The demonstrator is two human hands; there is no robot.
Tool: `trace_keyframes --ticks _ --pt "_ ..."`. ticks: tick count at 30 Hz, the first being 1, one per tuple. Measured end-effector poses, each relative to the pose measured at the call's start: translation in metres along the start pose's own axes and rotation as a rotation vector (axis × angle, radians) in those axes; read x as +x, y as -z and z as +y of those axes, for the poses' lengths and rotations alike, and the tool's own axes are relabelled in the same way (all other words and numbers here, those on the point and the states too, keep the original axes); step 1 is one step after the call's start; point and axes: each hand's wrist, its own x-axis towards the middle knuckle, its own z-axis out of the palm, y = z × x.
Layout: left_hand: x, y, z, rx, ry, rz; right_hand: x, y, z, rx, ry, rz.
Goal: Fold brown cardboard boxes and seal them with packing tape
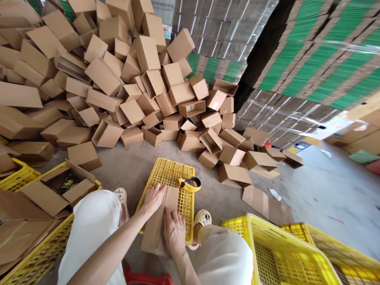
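Between my knees a small brown cardboard box (154, 231) rests on an upturned yellow plastic crate (166, 168), its long top seam running away from me. My left hand (154, 198) grips the far left part of the box's top, fingers bent over near the seam. Nearer to me, my right hand (174, 228) holds the right side of the top, with its fingers close together along the flap. The undersides of both hands are hidden. Just past the box's far right corner, a yellow tape dispenser (190, 184) lies on the crate.
A large heap of cardboard boxes (103, 75) fills the far left and middle. At left, an open carton (47, 194) with dark contents sits on a yellow crate. More yellow crates (279, 241) stand at right. Strapped cardboard stacks (320, 51) rise behind. A red stool edge (148, 277) shows below.
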Motion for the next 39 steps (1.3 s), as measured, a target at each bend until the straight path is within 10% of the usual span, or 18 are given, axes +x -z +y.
trace_keyframes --ticks 19,30,39 --pt "0.055 0.014 -0.008 -0.089 0.139 -0.105 0.152 -0.04 0.069 0.387 -0.003 -0.056" --pt "0.04 0.005 -0.014 -0.128 0.095 -0.118 0.105 -0.033 0.078 0.512 0.174 -0.095" --pt "-0.032 -0.005 -0.022 -0.11 -0.085 -0.098 0.061 -0.034 0.072 0.581 0.207 -0.248"
